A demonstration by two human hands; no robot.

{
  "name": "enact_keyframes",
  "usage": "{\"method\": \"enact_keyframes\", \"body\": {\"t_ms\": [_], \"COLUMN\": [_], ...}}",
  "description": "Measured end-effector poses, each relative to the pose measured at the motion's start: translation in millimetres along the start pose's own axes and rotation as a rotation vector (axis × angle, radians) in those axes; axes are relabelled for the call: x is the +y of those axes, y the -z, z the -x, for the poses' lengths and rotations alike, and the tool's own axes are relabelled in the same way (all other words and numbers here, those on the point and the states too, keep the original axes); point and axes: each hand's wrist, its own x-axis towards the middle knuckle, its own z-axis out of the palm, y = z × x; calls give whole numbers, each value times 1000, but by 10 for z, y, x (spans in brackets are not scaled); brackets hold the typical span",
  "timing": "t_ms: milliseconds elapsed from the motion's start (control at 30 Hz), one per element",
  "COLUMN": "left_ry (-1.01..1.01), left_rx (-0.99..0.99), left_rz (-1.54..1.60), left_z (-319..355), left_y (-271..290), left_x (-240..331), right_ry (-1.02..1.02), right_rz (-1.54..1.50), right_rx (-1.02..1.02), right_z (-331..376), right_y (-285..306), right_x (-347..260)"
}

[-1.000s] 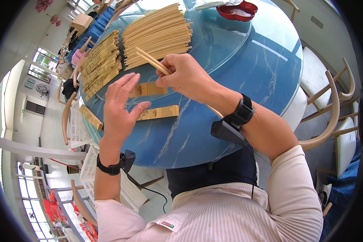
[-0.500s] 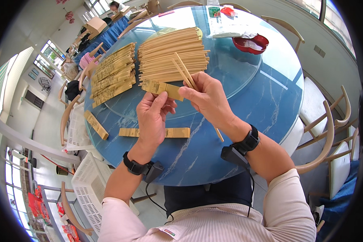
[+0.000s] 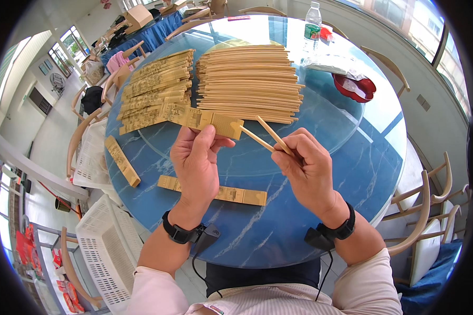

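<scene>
My left hand (image 3: 197, 163) pinches a printed gold paper chopstick sleeve (image 3: 215, 122) between thumb and fingers, its right end pointing at my other hand. My right hand (image 3: 311, 167) grips a pair of wooden chopsticks (image 3: 258, 138). One chopstick's tip meets the sleeve's right end; the other tip stands apart, higher up. Whether the first tip is inside cannot be made out. Beyond the hands lie a wide pile of chopsticks (image 3: 249, 79) and, left of it, overlapping gold sleeves (image 3: 155, 86). Nearer me rest a gold strip (image 3: 242, 195) and, at the left, another (image 3: 122, 161).
The round blue marbled table (image 3: 294, 231) carries a glass turntable. At its far right are a water bottle (image 3: 312, 26), a plastic bag (image 3: 328, 64) and a red dish (image 3: 355, 88). White crates (image 3: 108, 252) stand at the left; wooden chairs (image 3: 425, 210) surround the table.
My right hand has moved right and away from the left one, and the chopsticks have swung so their tips point left at the sleeve. The view has shifted a little.
</scene>
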Motion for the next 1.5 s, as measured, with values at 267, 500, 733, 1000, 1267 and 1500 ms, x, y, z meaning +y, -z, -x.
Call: {"method": "enact_keyframes", "body": {"t_ms": [267,500,733,1000,1267,1500], "left_ry": [-14,-38,-101,3,-42,-79], "left_rx": [-75,-54,-98,-131,-69,-90], "left_rz": [65,61,-4,-185,-183,-44], "left_z": [56,77,59,124,61,-7], "left_y": [-69,-130,-54,-166,-94,-21], "left_x": [101,156,84,72,51,44], "right_ry": [71,54,-140,28,19,-288], "right_rz": [14,-16,-131,-20,34,-74], "right_rx": [-4,-29,-97,-61,-169,-410], "right_z": [-24,-33,-24,-35,-19,-47], "right_y": [13,19,33,13,-19,72], "right_x": [34,21,-70,43,-2,-66]}}
